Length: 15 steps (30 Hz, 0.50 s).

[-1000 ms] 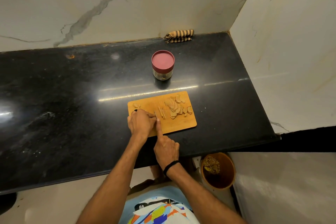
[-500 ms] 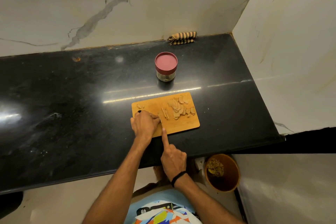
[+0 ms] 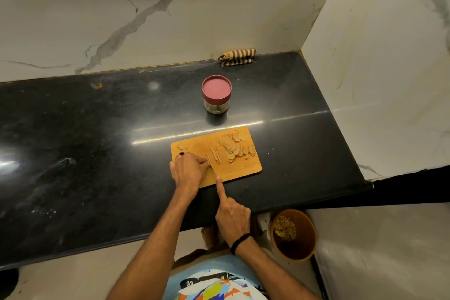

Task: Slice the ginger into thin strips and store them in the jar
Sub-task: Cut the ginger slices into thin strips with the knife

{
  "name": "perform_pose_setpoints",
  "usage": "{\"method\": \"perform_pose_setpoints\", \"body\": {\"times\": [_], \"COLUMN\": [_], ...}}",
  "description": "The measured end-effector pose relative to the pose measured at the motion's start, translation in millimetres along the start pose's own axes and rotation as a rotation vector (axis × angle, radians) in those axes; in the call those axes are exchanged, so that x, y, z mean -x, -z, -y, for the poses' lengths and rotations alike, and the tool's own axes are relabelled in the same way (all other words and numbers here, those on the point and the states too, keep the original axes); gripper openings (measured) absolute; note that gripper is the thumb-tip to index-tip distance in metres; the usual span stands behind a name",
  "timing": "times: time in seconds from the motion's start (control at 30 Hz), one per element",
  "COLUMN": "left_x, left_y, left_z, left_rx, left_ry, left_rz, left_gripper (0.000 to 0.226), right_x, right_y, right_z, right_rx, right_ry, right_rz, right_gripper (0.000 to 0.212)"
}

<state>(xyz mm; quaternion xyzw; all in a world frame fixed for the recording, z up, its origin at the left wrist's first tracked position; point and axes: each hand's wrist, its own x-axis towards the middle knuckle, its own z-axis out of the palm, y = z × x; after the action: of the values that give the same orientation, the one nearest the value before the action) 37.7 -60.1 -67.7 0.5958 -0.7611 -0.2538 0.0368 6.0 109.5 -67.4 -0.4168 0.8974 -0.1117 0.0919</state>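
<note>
Ginger slices [image 3: 231, 148] sit beside left grip [image 3: 188, 172] pinching a piece [image 3: 207, 159]; right grip [image 3: 232, 214] clasps knife [image 3: 213, 170]; jar [image 3: 216, 94] behind.

We noted a thin black wristband [image 3: 239, 243] just behind the right hand [image 3: 233, 217]. Both forearms were bare. The shirt [image 3: 214, 285] was pale blue, printed with orange, yellow, white and dark blue patches and a small black label.
</note>
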Motion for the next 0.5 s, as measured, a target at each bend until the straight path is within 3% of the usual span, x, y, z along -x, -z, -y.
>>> {"method": "perform_pose_setpoints", "body": {"times": [0.5], "left_x": [8], "left_y": [3], "left_z": [-2], "left_rx": [0.035], "left_ry": [0.015], "left_rz": [-0.049], "left_gripper": [0.015], "right_x": [0], "right_y": [0], "right_z": [-13], "right_rx": [-0.142], "right_ry": [0.019], "right_rz": [0.035], "right_gripper": [0.082]}}
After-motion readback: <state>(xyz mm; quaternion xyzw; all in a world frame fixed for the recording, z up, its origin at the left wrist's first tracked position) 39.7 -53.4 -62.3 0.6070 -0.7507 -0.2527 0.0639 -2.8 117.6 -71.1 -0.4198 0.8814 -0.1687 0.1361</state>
